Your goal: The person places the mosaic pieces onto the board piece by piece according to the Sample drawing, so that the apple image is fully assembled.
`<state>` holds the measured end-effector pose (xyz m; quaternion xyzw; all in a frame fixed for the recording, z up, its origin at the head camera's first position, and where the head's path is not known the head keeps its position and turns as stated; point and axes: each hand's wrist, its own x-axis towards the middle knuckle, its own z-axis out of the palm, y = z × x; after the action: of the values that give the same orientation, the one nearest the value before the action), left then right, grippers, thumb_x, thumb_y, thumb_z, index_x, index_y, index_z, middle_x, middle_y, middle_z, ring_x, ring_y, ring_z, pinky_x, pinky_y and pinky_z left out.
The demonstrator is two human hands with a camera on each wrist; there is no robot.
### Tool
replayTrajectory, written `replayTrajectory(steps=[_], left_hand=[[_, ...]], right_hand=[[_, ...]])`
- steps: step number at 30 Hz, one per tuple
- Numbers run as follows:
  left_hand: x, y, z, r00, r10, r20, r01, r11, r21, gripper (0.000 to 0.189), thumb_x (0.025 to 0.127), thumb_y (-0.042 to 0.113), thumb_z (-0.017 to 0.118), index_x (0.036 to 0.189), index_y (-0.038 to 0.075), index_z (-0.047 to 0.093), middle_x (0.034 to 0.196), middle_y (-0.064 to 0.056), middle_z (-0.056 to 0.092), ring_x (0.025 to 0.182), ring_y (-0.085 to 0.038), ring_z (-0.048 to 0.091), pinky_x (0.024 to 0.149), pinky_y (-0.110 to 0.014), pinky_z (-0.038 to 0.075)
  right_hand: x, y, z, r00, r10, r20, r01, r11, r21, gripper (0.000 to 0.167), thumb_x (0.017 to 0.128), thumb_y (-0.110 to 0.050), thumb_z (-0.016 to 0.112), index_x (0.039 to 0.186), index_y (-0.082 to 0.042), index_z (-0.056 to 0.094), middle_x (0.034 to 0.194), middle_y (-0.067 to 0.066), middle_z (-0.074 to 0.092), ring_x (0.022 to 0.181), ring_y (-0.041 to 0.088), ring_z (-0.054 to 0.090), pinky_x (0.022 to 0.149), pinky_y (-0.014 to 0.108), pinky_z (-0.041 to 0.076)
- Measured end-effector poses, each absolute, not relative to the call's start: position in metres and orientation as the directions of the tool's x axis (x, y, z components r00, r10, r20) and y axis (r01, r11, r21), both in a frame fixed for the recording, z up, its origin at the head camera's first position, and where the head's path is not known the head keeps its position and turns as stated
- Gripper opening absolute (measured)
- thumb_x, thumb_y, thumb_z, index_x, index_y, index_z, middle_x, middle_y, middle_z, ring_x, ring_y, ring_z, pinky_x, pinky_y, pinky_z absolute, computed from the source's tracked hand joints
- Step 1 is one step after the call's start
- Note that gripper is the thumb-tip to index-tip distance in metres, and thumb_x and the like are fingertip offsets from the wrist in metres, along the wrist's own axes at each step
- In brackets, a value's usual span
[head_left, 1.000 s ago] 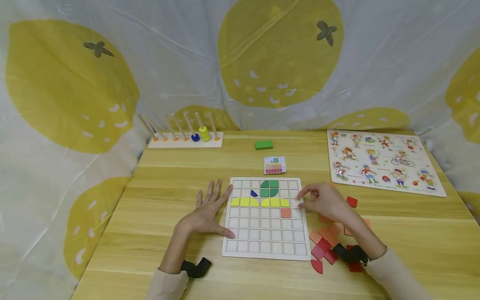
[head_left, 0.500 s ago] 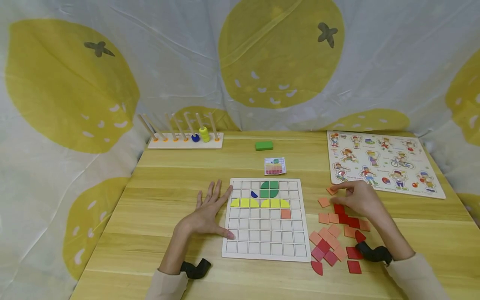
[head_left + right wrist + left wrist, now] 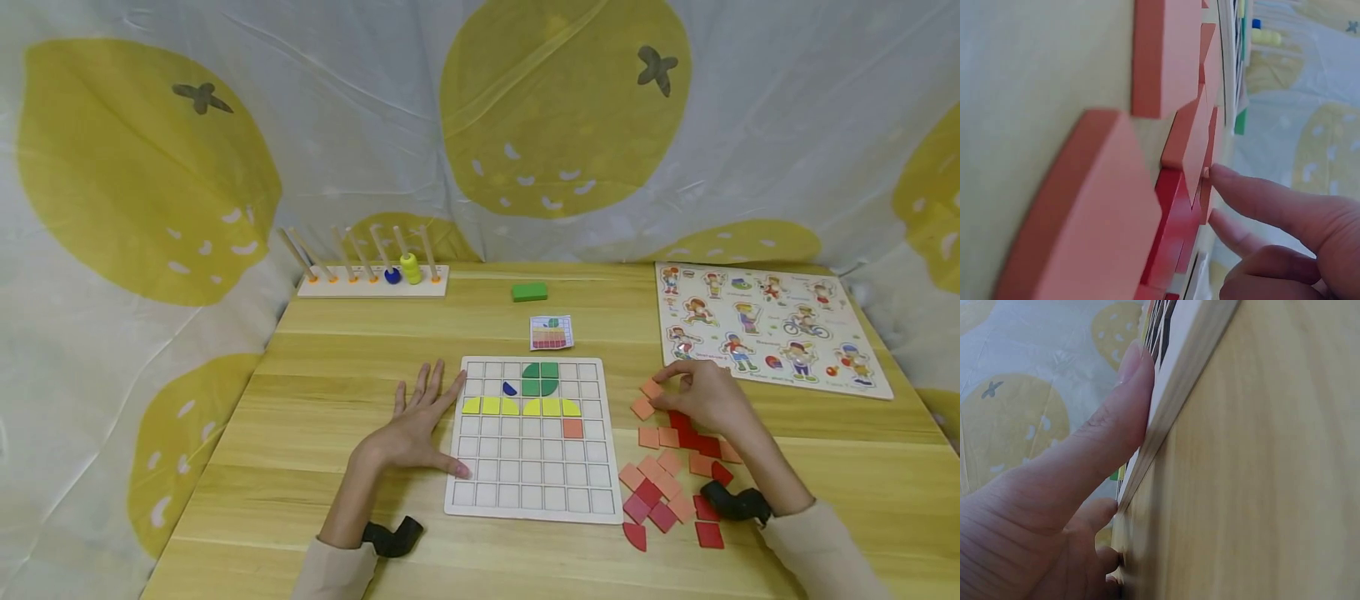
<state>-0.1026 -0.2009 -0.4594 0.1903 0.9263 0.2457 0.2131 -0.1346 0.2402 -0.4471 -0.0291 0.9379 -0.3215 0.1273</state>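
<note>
A white grid board lies mid-table. Its cells hold yellow, green and blue tiles and one orange square tile. My left hand rests at the board's left side, fingers spread, with the thumb on the lower left edge; in the left wrist view the thumb lies along the board's rim. Right of the board, my right hand pinches an orange square tile between thumb and index finger. Another orange square lies just beside it. In the right wrist view nearer orange tiles partly hide the fingertips.
Loose orange and red tiles lie right of the board. A small picture card and a green block lie behind it. A peg stand stands back left, a picture puzzle board back right.
My right hand has moved from the board's right edge to the loose tiles, then slightly left with an orange square tile. The neighbouring orange tile has shifted slightly. My left hand stays put.
</note>
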Motion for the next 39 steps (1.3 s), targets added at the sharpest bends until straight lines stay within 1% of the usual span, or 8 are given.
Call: replayTrajectory(steps=[8,11,14,19,24,29,34,39], left_hand=[[-0.102,-0.202,-0.460,-0.836,0.459,-0.302,0.252,0.808,0.533,0.140,0.067,0.055,0.093,0.168,0.019,0.004,0.171,-0.021,-0.021,0.158,-0.044,-0.023,0.121,-0.072,-0.017],[-0.103,-0.202,-0.460,-0.834,0.461,-0.305,0.254,0.809,0.529,0.140,0.067,0.055,0.093,0.168,0.019,0.003,0.171,-0.021,-0.022,0.158,-0.043,-0.023,0.121,-0.072,-0.017],[-0.103,-0.202,-0.461,-0.833,0.458,-0.311,0.248,0.812,0.529,0.140,0.067,0.055,0.093,0.168,0.019,0.003,0.171,-0.020,-0.022,0.158,-0.043,-0.023,0.121,-0.072,-0.017],[-0.103,-0.203,-0.462,-0.834,0.454,-0.314,0.245,0.815,0.526,0.140,0.066,0.056,0.093,0.168,0.020,0.003,0.171,-0.019,-0.023,0.158,-0.042,-0.024,0.121,-0.071,-0.018],[-0.104,-0.202,-0.463,-0.835,0.461,-0.301,0.254,0.807,0.532,0.140,0.067,0.056,0.093,0.168,0.020,0.003,0.171,-0.019,-0.023,0.158,-0.042,-0.024,0.121,-0.072,-0.017],[-0.104,-0.201,-0.462,-0.834,0.464,-0.298,0.253,0.802,0.541,0.139,0.067,0.055,0.093,0.168,0.020,0.004,0.171,-0.020,-0.023,0.158,-0.043,-0.024,0.121,-0.072,-0.018],[-0.104,-0.201,-0.461,-0.834,0.465,-0.299,0.257,0.805,0.535,0.140,0.067,0.055,0.093,0.168,0.019,0.004,0.171,-0.020,-0.023,0.158,-0.043,-0.023,0.121,-0.072,-0.017],[-0.104,-0.201,-0.462,-0.837,0.456,-0.303,0.251,0.811,0.528,0.140,0.067,0.056,0.093,0.168,0.020,0.004,0.171,-0.020,-0.022,0.158,-0.043,-0.023,0.121,-0.072,-0.017]], right_hand=[[-0.138,0.230,-0.442,-0.941,-0.201,-0.272,0.005,0.797,-0.604,0.030,0.092,-0.020,0.077,0.113,0.002,0.071,0.057,-0.003,0.040,0.046,0.013,0.040,0.045,0.027,0.033],[-0.139,0.227,-0.440,-0.933,-0.230,-0.277,-0.020,0.801,-0.598,0.032,0.094,-0.017,0.075,0.115,0.007,0.071,0.059,-0.001,0.043,0.048,0.013,0.042,0.046,0.026,0.035],[-0.138,0.220,-0.439,-0.918,-0.275,-0.286,-0.032,0.769,-0.639,0.031,0.095,-0.017,0.074,0.116,0.007,0.071,0.060,-0.002,0.042,0.050,0.011,0.039,0.048,0.024,0.033],[-0.131,0.190,-0.438,-0.888,-0.387,-0.249,-0.081,0.664,-0.743,0.025,0.090,-0.018,0.081,0.108,-0.002,0.076,0.064,-0.004,0.036,0.056,0.009,0.031,0.050,0.022,0.026],[-0.122,0.152,-0.441,-0.860,-0.440,-0.257,-0.089,0.626,-0.775,0.022,0.085,-0.017,0.085,0.103,-0.008,0.077,0.063,-0.004,0.033,0.059,0.011,0.030,0.052,0.023,0.022],[-0.119,0.129,-0.446,-0.861,-0.432,-0.269,-0.067,0.621,-0.781,0.021,0.084,-0.016,0.087,0.101,-0.009,0.077,0.062,-0.004,0.034,0.059,0.012,0.033,0.053,0.023,0.023],[-0.118,0.127,-0.447,-0.876,-0.420,-0.238,-0.091,0.628,-0.773,0.020,0.081,-0.012,0.088,0.099,-0.009,0.079,0.062,-0.003,0.032,0.061,0.014,0.032,0.054,0.023,0.023],[-0.118,0.127,-0.447,-0.879,-0.421,-0.226,-0.110,0.638,-0.762,0.018,0.081,-0.009,0.088,0.098,-0.010,0.082,0.066,-0.002,0.040,0.066,0.015,0.037,0.055,0.023,0.024]])
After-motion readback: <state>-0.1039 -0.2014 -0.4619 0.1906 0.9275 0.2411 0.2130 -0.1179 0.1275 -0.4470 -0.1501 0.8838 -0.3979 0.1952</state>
